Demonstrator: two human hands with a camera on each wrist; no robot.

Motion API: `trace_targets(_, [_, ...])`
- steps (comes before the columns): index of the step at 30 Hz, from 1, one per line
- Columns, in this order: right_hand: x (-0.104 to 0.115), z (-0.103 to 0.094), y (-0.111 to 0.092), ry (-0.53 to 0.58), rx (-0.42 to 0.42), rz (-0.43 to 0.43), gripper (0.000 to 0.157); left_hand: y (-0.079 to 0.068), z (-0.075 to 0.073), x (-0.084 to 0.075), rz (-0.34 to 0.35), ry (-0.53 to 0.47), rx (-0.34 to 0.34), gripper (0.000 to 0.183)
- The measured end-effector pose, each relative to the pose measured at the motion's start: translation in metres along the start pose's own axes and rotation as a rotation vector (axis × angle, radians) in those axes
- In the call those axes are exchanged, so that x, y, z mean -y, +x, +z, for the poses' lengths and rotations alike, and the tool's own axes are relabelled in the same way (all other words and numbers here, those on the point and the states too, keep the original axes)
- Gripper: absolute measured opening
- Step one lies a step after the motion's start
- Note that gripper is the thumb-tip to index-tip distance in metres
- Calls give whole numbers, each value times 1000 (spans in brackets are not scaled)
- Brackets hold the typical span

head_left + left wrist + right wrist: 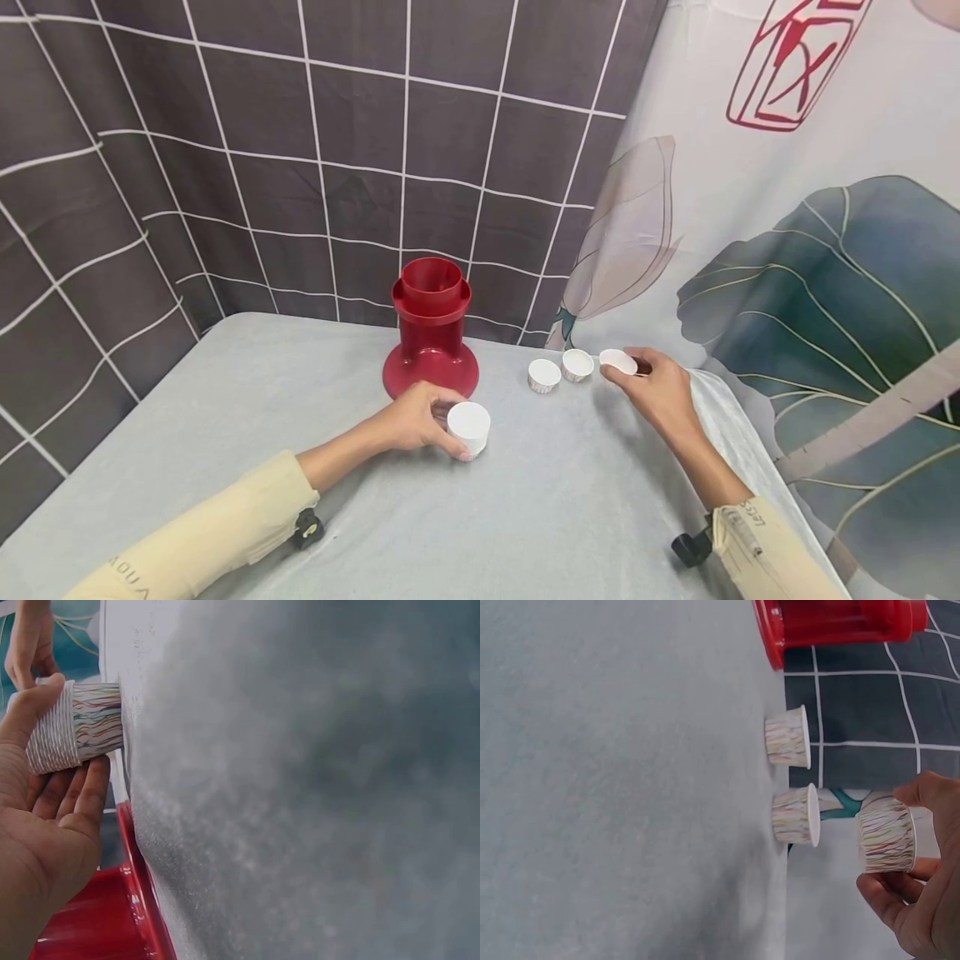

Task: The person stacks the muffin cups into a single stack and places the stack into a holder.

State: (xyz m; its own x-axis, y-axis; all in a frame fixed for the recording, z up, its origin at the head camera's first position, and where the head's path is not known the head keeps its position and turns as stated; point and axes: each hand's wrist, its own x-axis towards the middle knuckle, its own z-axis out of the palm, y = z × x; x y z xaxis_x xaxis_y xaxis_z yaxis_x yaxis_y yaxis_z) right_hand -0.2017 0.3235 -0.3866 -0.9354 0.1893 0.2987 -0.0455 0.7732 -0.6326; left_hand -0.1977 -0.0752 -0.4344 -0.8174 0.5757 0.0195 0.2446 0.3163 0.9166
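My left hand [423,419] grips a stack of white paper baking cups [468,427], thumb on one side and fingers on the other. The left wrist view shows the nested rims of the stack [71,724] and a coloured wavy-line pattern on its side. Over at the right, my right hand [660,390] pinches a single baking cup [887,836] between thumb and fingers, held off the table. Two more baking cups, one [543,376] left of the other [577,365], stand upright in a row beside it, mouths up.
Behind my left hand stands a red plastic holder [431,333] with a round base and a tube-like top. A pale grey cloth covers the table [300,375]. Dark tiled-pattern fabric [360,150] and a leaf-print curtain [750,208] hang at the back.
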Motion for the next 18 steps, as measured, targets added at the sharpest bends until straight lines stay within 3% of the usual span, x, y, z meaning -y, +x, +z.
trace_targets(7, [12,3,1,30,9,-51,56,0,-1,-3,-8,7,-3,53])
trace_targets(18, [30,13,0,78,56,-48,59,2,0,0,-9,7,1,53])
